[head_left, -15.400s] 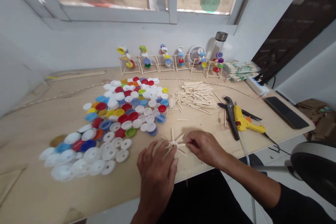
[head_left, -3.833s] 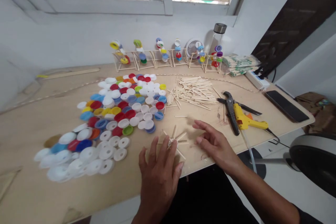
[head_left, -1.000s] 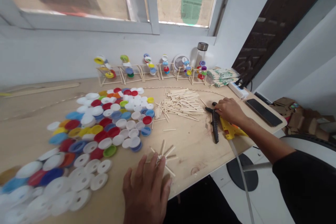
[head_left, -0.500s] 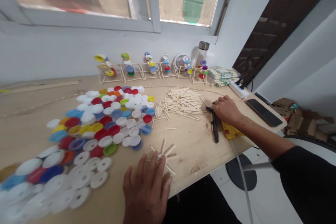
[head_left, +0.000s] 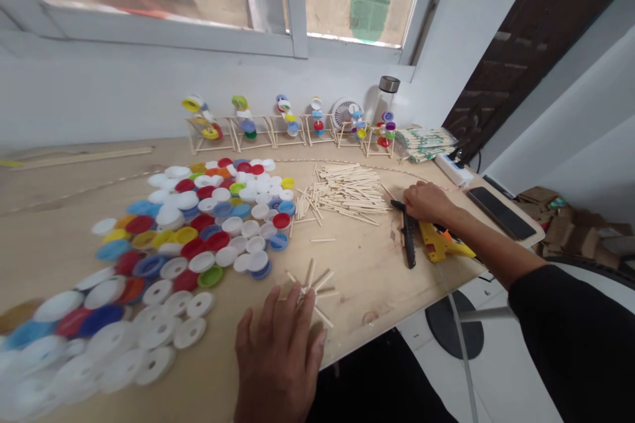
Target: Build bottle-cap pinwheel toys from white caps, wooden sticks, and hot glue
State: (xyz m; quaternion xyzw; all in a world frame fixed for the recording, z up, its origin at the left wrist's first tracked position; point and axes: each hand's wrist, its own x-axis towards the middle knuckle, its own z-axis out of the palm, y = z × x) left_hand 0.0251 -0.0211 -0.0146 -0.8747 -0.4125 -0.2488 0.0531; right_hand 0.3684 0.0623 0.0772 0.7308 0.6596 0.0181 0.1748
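My left hand (head_left: 282, 344) lies flat with fingers stretched out, its fingertips resting on a star-shaped wheel of short wooden sticks (head_left: 325, 292) that partly shows beyond them. Farther right, my right hand (head_left: 425, 201) is down at the table with its fingers curled together. Whatever they hold, if anything, is hidden behind the hand. Just left of and below it lies a slim black tool (head_left: 409, 241) whose kind I cannot make out. A yellow glue gun (head_left: 440, 244) rests below the right wrist. A pile of short wooden sticks (head_left: 350, 188) is to the left of this hand.
Many coloured and white bottle caps (head_left: 198, 225) cover the table's left half. Along the wall stand several stick frames (head_left: 258, 135) with cap wheels, a small fan (head_left: 347, 109) and a bottle (head_left: 385, 102). At right are bagged sticks (head_left: 425, 143), a power strip (head_left: 454, 170) and a phone (head_left: 500, 211).
The view has shifted slightly. My right forearm has moved a little, showing more of the yellow glue gun and its orange part. My left hand stays on the stick wheel.
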